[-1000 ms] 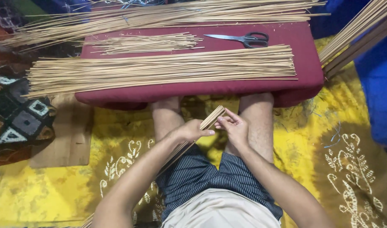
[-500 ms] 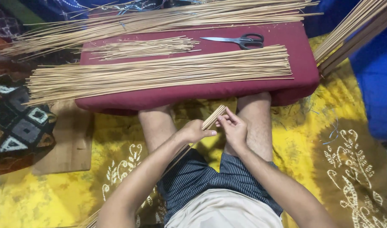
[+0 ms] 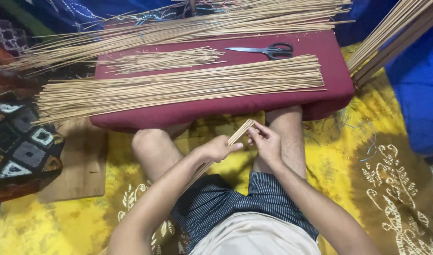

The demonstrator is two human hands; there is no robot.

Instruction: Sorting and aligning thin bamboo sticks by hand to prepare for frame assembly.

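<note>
Shifted slightly left with the view since earlier: left hand (image 3: 216, 148) clamped round thin sticks (image 3: 239, 132) above the lap, right hand (image 3: 266, 141) fingers (image 3: 252, 131) pinched on their tips; best kept tips level.

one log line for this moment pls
left hand: grips thin stick bundle | right hand: fingers at bundle tip | scissors on maroon cushion

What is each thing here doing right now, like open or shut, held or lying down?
Scissors: shut, flat on the cushion.
Bundle of sticks: held in both hands, tilted.
Left hand: gripping the bundle.
Right hand: fingers pinching the bundle's tip.
Long sticks: lying in a row.
Red cushion: flat, carrying sticks.
</note>
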